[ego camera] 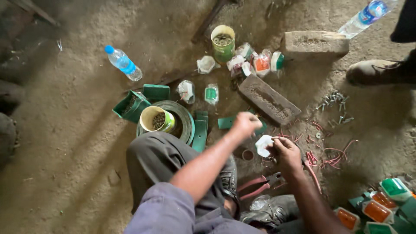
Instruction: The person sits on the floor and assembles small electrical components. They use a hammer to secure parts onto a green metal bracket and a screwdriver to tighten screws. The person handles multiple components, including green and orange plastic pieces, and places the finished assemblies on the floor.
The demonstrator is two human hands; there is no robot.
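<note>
Right hand (287, 152) pinches white plastic fitting (263, 145), grip closed on its edge. Left hand (245, 124) fisted, contents unclear. I judge fitting light, stiff; hold by rim.

Left hand (245, 124) motion-blurred, fingers indistinct, grip impossible to judge. White fitting (264, 145) half covered by right hand (286, 152). Bottle (363, 17) cut by top edge. Boot (380, 71) cut off at right edge. Green and orange lamp housings (379, 208) cropped at bottom-right corner. Can contents (158, 120) too small to identify. Pliers (260, 184) partly behind forearm.
</note>
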